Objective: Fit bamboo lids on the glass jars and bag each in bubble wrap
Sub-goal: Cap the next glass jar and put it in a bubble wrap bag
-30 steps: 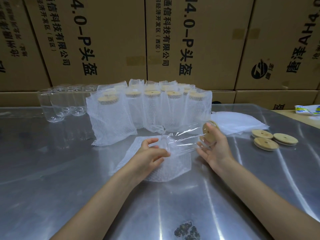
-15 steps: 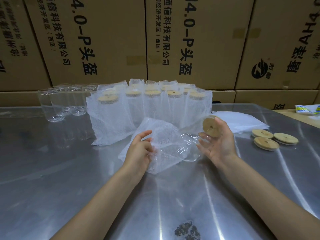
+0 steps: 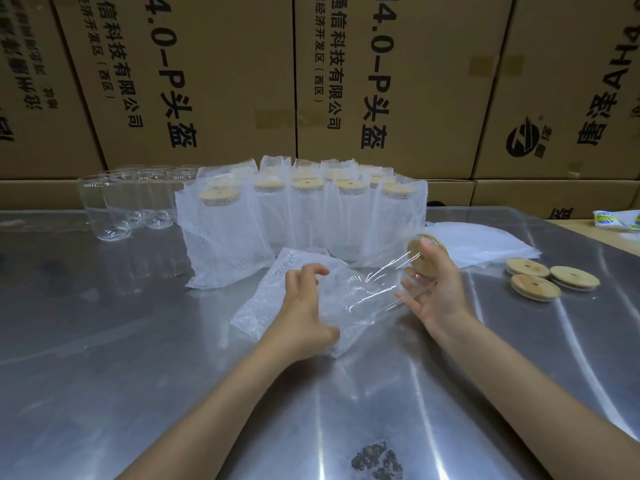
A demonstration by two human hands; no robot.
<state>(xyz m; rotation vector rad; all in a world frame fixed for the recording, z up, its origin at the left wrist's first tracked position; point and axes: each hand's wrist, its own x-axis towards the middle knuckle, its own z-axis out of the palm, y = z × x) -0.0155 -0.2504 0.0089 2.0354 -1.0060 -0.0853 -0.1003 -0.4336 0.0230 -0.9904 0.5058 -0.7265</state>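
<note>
A clear glass jar (image 3: 375, 289) with a bamboo lid (image 3: 420, 256) lies tilted, base toward the left. My right hand (image 3: 433, 289) holds it at the lidded end, thumb across the lid. The jar's base sits at the mouth of a bubble wrap bag (image 3: 277, 299), which my left hand (image 3: 304, 313) holds by its edge, fingers curled at the opening. Several bagged, lidded jars (image 3: 304, 216) stand in rows behind. Bare glass jars (image 3: 117, 206) stand at the back left. Three loose bamboo lids (image 3: 550, 278) lie to the right.
A stack of flat bubble wrap bags (image 3: 485, 244) lies at the back right on the steel table (image 3: 138, 358). Cardboard boxes (image 3: 311, 81) wall off the far side. A dark stain (image 3: 377, 460) marks the table's front. A printed packet (image 3: 616, 220) lies far right.
The bubble wrap bag was lifted off the table and its mouth pulled open. The jar's base has moved left into the bag's opening, and both hands have risen slightly.
</note>
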